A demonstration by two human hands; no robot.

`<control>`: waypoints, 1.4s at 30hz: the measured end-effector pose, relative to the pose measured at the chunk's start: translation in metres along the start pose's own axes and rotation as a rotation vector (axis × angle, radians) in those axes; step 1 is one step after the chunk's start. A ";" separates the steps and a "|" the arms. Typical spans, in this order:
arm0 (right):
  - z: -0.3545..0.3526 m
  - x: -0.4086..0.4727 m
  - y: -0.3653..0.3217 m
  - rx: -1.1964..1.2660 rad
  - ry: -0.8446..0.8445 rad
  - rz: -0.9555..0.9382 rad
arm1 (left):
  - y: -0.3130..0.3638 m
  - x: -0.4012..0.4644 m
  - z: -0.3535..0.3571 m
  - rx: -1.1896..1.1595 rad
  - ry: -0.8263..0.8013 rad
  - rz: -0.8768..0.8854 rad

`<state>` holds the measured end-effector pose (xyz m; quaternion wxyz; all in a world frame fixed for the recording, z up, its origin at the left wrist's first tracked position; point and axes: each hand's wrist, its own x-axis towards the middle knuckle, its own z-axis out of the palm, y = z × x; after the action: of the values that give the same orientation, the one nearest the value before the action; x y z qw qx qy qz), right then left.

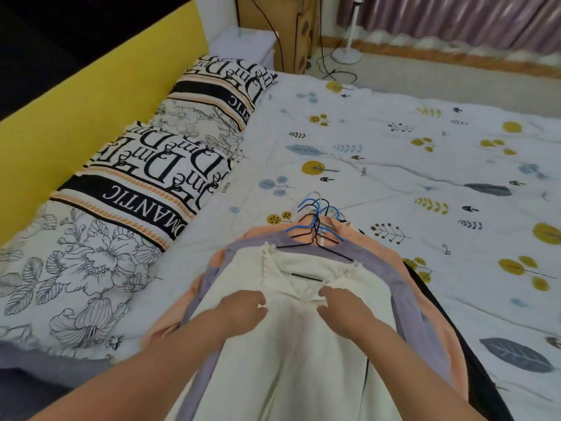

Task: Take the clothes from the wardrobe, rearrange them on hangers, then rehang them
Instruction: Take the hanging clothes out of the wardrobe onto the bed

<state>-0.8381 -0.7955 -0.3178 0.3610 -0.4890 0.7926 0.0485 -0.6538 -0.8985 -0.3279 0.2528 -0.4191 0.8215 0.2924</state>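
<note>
Head view: left hand point(243, 308) and right hand point(337, 305) each pinch the cream top point(288, 360); better draw its neckline evenly over the hanger point(306, 277).

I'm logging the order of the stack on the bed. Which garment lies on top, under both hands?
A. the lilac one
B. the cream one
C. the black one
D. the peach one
B: the cream garment lies uppermost, with the left hand and right hand on its chest; the lilac garment and peach garment show only as edges beneath it.
</note>
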 end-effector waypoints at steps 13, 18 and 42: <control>0.007 -0.199 -0.065 -0.092 -0.094 0.002 | -0.037 -0.215 -0.023 0.058 0.063 0.112; 0.006 -0.248 -0.089 -0.177 -0.091 -0.047 | -0.048 -0.281 -0.029 0.099 0.125 0.067; 0.071 -0.374 -0.210 -0.769 -0.107 -0.785 | -0.073 -0.568 0.183 -0.290 0.297 -0.618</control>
<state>-0.5332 -0.5967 -0.0797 0.1870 -0.8414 0.4564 0.2210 -0.2657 -0.4993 -0.1001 0.1451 -0.7165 0.6342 0.2515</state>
